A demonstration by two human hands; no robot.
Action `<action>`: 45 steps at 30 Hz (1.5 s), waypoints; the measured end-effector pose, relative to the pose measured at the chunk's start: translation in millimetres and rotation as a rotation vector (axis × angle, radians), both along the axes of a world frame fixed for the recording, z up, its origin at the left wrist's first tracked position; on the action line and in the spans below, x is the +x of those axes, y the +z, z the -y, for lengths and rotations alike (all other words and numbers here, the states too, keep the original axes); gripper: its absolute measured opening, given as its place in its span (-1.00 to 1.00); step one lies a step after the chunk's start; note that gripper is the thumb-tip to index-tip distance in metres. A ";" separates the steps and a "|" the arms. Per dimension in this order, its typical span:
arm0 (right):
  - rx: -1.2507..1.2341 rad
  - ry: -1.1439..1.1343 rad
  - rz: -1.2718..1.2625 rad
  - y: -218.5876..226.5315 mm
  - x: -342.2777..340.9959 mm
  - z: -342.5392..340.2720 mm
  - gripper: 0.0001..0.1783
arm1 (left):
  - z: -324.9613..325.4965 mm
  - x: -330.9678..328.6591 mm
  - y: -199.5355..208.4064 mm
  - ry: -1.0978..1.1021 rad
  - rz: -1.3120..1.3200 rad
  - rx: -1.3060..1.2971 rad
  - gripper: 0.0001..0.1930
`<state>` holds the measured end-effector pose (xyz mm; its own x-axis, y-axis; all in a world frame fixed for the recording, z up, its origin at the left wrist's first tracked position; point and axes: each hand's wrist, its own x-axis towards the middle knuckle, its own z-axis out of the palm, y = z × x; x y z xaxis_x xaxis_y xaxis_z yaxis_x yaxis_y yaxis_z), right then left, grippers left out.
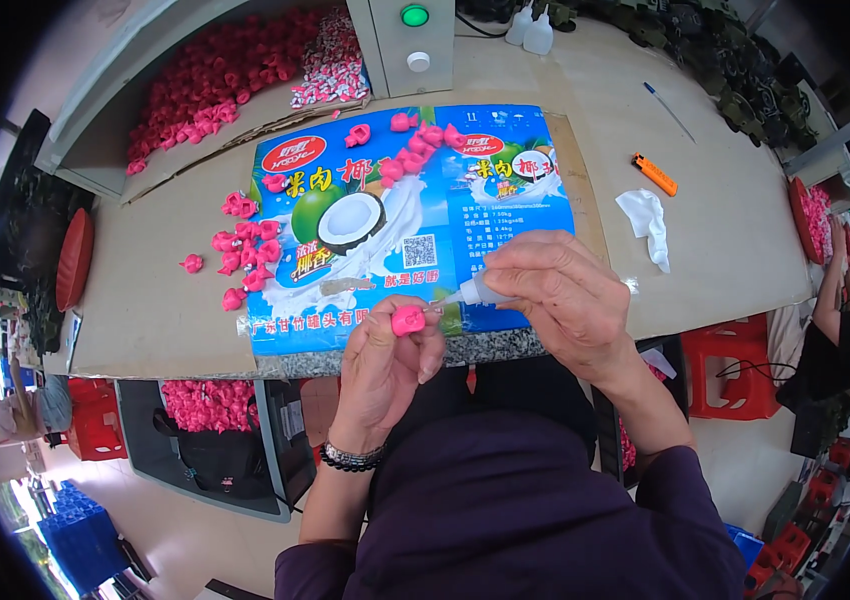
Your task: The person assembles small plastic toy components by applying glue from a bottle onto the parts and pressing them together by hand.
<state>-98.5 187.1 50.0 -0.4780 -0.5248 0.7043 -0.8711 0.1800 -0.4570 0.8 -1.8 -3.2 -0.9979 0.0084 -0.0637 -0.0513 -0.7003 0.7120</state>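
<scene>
Between the fingertips of my left hand (385, 355) is a small pink plastic piece (408, 321), held just over the near edge of the table. My right hand (570, 300) grips a small white squeeze bottle (480, 291), its thin nozzle pointing left toward the pink piece. Whether the nozzle tip touches the piece I cannot tell. Under both hands lies a flattened blue printed carton (365, 278). A loose cluster of similar pink pieces (245, 250) sits on its left edge, and another group (415, 155) lies along its far side.
A large heap of pink pieces (235, 75) fills the shelf at far left, beside small white-and-pink parts (333, 75). Right of the carton are an orange lighter (655, 174), a crumpled white tissue (645, 225) and a pen (669, 112). White bottles (538, 36) stand at the back. Another person's arm (830, 285) shows at far right.
</scene>
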 end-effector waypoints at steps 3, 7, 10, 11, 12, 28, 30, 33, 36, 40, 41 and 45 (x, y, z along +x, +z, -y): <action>0.003 0.000 -0.011 0.7 0.3 -0.8 -0.67 | 1.7 -0.7 0.2 -0.007 -0.022 -0.049 -0.53; -0.015 -0.045 -0.034 0.9 2.5 -2.6 -0.67 | 3.0 -3.3 0.0 0.006 -0.066 -0.103 -0.55; -0.038 -0.060 -0.033 1.9 2.3 -4.7 -0.68 | 1.0 -4.6 3.9 0.069 -0.033 -0.181 -0.61; -0.038 -0.061 -0.032 1.8 2.6 -5.2 -0.68 | 0.7 -4.5 4.6 0.097 -0.047 -0.182 -0.68; -0.035 -0.064 -0.024 1.6 3.2 -5.7 -0.69 | 0.4 -4.4 4.9 0.125 -0.061 -0.183 -0.73; -0.025 -0.071 -0.003 -5.6 6.7 -6.4 -0.69 | -1.8 -4.5 3.7 0.228 -0.136 -0.158 -0.73; -0.025 -0.074 -0.003 -5.8 7.3 -6.1 -0.69 | -1.3 -4.8 2.7 0.245 -0.171 -0.160 -0.72; -0.019 -0.081 -0.005 -5.9 9.3 -5.8 -0.68 | -1.8 -3.4 3.2 0.281 -0.154 -0.192 -0.71; -0.026 -0.084 -0.008 -4.6 10.4 -5.2 -0.68 | -2.8 -3.8 3.4 0.316 -0.163 -0.237 -0.71; -0.042 -0.073 -0.001 -3.1 12.1 -4.3 -0.68 | -3.4 -4.7 2.9 0.328 -0.189 -0.250 -0.71; -0.042 -0.072 0.000 -4.2 12.1 -3.9 -0.68 | -3.3 -4.5 2.0 0.331 -0.186 -0.257 -0.71; -0.048 -0.073 -0.032 -7.5 10.6 -1.6 -0.70 | -3.7 -5.0 2.0 0.336 -0.180 -0.262 -0.71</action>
<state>-88.0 188.7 42.6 -0.4910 -0.4548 0.7430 -0.8705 0.2227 -0.4389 -4.1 2.0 -1.2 -0.9380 -0.3103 0.1543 0.2884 -0.4524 0.8439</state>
